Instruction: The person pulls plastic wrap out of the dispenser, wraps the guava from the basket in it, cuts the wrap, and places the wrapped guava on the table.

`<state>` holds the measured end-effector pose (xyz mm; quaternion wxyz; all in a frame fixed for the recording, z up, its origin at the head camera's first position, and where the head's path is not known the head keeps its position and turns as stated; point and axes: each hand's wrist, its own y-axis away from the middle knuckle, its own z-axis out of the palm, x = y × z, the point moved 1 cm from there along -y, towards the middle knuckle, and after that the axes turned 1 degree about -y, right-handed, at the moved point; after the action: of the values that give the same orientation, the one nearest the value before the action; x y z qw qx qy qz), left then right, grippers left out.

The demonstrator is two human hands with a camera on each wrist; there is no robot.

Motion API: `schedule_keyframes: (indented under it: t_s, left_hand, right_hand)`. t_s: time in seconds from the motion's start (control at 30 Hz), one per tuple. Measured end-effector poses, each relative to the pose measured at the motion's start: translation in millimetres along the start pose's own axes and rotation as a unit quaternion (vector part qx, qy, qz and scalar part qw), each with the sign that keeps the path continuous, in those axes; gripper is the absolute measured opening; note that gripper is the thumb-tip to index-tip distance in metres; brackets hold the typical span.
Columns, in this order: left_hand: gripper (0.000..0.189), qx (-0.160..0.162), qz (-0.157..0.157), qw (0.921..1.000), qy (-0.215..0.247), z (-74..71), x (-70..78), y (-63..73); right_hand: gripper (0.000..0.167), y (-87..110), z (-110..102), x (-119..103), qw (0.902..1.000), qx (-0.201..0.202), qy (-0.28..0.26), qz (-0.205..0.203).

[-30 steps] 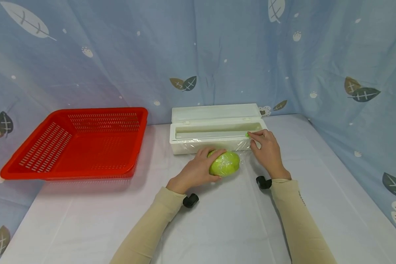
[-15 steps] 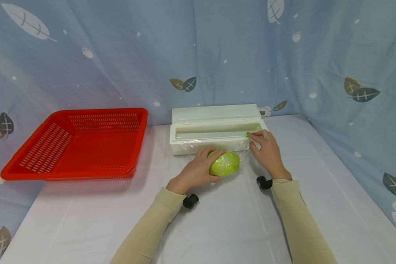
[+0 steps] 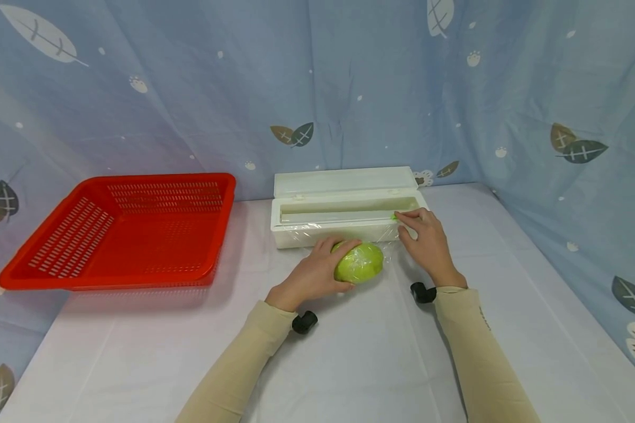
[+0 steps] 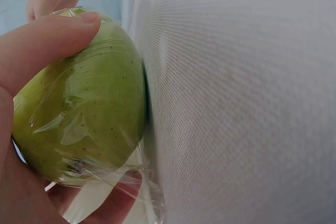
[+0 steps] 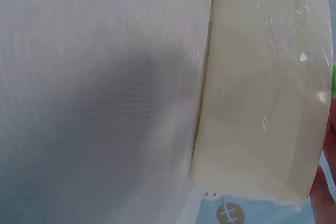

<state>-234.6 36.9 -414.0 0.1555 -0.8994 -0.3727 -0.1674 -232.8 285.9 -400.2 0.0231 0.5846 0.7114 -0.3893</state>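
In the head view my left hand (image 3: 317, 273) grips a green fruit (image 3: 360, 262) wrapped in clear cling film, resting on the table. The left wrist view shows dark specks on the fruit's skin (image 4: 100, 98) and my thumb pressing over the film, fingers curled beneath. Film runs from the fruit up to the front of a white cling film dispenser box (image 3: 301, 237), its lid raised. My right hand (image 3: 431, 244) pinches a small green slide cutter (image 3: 394, 217) near the right end of the box's front rim. The right wrist view shows film stretched over the box's front (image 5: 262, 87).
A red slotted plastic basket (image 3: 137, 276) stands to the left on the white-covered table (image 3: 349, 364). A blue curtain (image 3: 349, 76) with leaf patterns hangs behind. The dispenser's upright lid (image 3: 344, 181) is close to the curtain.
The right hand and the slide cutter have shifted very slightly left along the rim. The left hand and the fruit stay in place.
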Motion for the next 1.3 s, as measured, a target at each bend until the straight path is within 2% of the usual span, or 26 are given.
schedule_keyframes:
  t_s: [0.33, 1.3]
  left_hand:
    - [0.089, -0.002, -0.001, 1.0000, -0.003, 0.8, -1.0, -0.1]
    - [0.089, -0.004, -0.002, 1.0000, -0.001, 0.9, -1.0, -1.1]
  right_hand:
    - [0.030, -0.3, 1.1, -1.2, 0.9999, -0.003, -0.009, -0.014]
    - [0.031, -0.9, 3.7, -4.9, 0.9997, -0.017, -0.015, -0.005]
